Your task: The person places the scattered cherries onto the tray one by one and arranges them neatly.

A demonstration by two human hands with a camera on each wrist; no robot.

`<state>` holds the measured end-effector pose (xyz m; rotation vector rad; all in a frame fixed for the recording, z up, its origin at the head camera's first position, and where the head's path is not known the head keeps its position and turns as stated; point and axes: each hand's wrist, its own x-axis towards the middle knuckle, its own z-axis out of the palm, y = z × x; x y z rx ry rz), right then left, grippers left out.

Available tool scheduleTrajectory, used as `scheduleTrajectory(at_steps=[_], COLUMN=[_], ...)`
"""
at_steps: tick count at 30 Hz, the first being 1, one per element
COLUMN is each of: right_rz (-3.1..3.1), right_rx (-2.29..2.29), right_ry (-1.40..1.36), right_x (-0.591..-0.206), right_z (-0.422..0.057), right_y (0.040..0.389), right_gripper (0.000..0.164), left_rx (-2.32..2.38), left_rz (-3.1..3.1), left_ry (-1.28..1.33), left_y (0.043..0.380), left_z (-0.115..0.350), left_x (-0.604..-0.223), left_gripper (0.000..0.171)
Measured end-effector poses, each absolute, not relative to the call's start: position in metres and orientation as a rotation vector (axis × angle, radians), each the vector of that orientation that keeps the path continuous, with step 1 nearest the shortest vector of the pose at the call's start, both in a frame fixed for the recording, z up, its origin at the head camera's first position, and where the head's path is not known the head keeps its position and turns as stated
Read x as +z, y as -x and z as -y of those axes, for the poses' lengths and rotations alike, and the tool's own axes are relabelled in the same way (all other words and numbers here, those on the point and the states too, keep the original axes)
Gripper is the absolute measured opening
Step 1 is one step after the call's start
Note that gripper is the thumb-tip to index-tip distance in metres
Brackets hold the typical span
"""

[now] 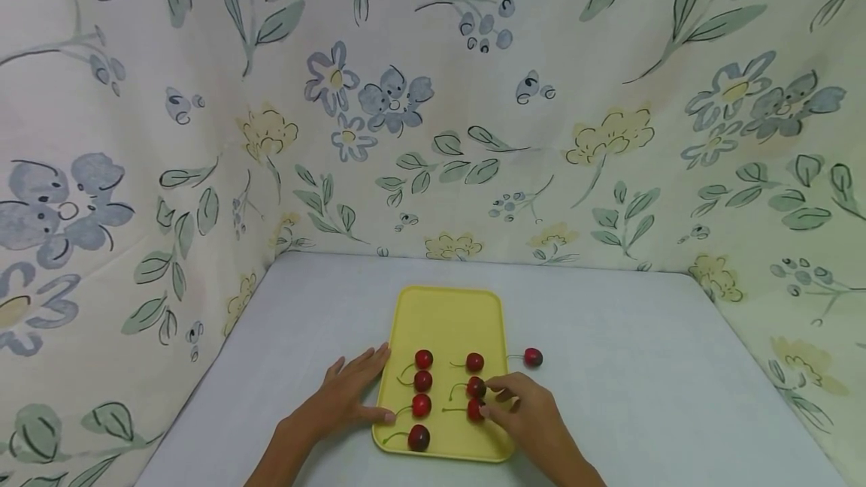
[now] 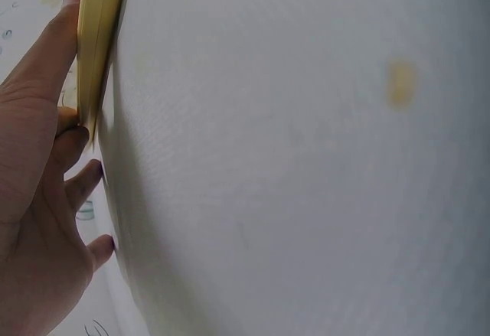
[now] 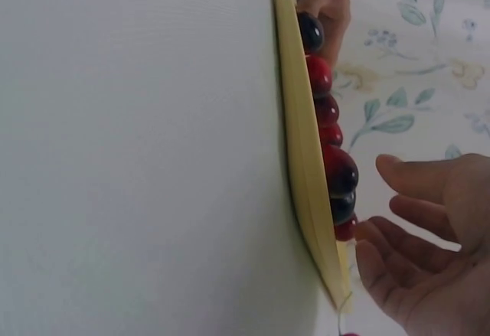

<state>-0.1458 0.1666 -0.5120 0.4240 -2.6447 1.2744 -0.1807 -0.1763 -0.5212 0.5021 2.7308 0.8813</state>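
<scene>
A yellow tray (image 1: 448, 319) lies on the white table, bearing cherries with stems in two columns. My left hand (image 1: 343, 395) is at the tray's left edge, thumb over the rim and the other fingers stretched along the side. Over the right edge reaches my right hand (image 1: 533, 410), its fingertips right at the middle cherry (image 1: 476, 387) and the nearest cherry (image 1: 474, 410) of the right column. In the right wrist view its thumb (image 3: 406, 174) and fingers stand apart with nothing between them. The farthest cherry (image 1: 475, 361) of that column lies beyond.
Several cherries (image 1: 421, 405) make up the left column, stems pointing left. One more cherry (image 1: 533, 357) lies on the table (image 1: 629, 382) just right of the tray, its stem toward the rim. A floral curtain (image 1: 460, 111) surrounds the back and sides.
</scene>
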Motion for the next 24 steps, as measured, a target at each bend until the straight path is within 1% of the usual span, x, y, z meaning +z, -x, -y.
scheduleTrajectory(at_steps=[13, 24], right_rz=[2.645, 2.621], right_rx=[1.344, 1.252], right_ry=[-0.199, -0.148], right_x=[-0.502, -0.5], right_z=[-0.178, -0.196], right_y=[0.154, 0.169], right_gripper=[0.032, 0.033], left_rx=[0.874, 0.869], left_rz=[-2.749, -2.743], left_ry=[-0.529, -0.507], left_y=[0.18, 0.181], left_z=[0.177, 0.176], left_x=[-0.522, -0.524], left_gripper=[0.116, 0.116])
